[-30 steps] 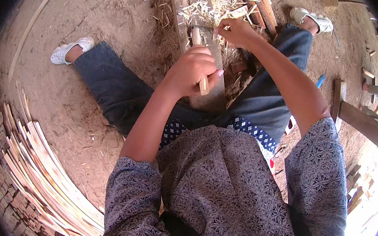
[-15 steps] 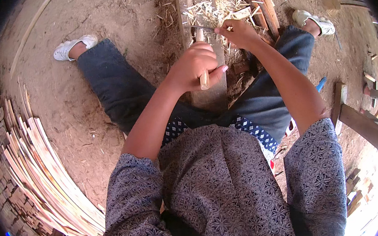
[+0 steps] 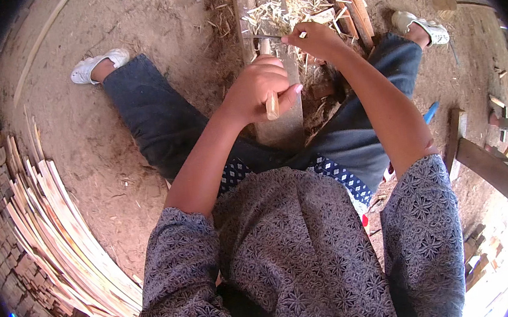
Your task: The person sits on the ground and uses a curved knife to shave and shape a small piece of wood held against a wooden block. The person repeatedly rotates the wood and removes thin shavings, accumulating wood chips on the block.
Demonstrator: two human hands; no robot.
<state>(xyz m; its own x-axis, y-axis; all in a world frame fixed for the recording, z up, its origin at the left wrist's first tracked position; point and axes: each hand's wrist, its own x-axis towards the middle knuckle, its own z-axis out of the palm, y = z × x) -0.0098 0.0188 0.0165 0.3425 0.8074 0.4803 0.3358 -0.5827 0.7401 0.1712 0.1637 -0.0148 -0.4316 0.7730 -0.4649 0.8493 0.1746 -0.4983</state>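
My left hand (image 3: 260, 88) is wrapped round a short pale wooden stick (image 3: 272, 105), whose near end sticks out below the fist. The stick's far end points away over a long wooden plank (image 3: 282, 132) between my legs. In my right hand (image 3: 314, 39), the fingers pinch the right end of a thin, dark metal strip (image 3: 269, 37), perhaps a file or a blade. It lies crosswise at the stick's far end; its exact kind is too small to tell. Wood shavings (image 3: 258, 16) are scattered on the plank just beyond.
Reddish wood offcuts (image 3: 346, 5) and more shavings lie right of the plank. Long pale wooden strips (image 3: 70, 235) are piled at the left, beside stacked wood pieces (image 3: 1, 235). A wooden frame (image 3: 484, 168) stands at the right. My legs are spread either side of the plank.
My right hand and the metal strip have shifted a little to the left across the stick. My left hand keeps its grip and has barely moved.
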